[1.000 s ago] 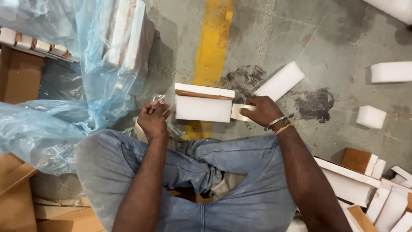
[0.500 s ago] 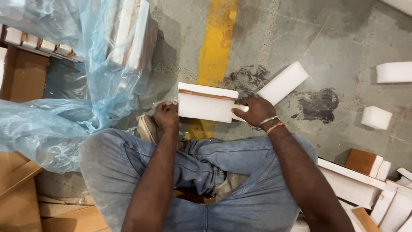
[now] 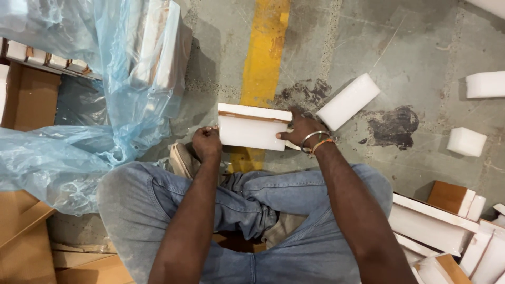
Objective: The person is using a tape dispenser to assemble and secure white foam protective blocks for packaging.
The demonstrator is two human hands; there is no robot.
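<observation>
**Gripping a white foam block from both ends, low over the floor**

Starting at the far left, flat brown cardboard lies along the edge, with more of it folded up higher. Over it billows a sheet of pale blue plastic film, crumpled and half see-through, draped across a stack of white and brown pieces that shows through the wrap.

Just right of the film, the person sits cross-legged in blue jeans, one shoe poking out beside the knee. The left hand is curled into a loose fist, its knuckles pressed against the left end of the white foam block; whether the fingers actually hold anything in that fist cannot be told.

The block sits in the middle, directly ahead of the knees, lying across the yellow floor stripe. A thin brown strip runs along its upper edge under a white top layer.

The right hand clasps the block's right end, thumb on the near face and fingers spread behind. Bangles ring that wrist.

Just beyond that hand a plain white foam bar lies slantwise on the concrete, beside a dark stain. Further right sit two smaller foam pieces, well apart. At the lower right, a heap of white panels and brown-faced offcuts crowds the corner near the right knee.
</observation>
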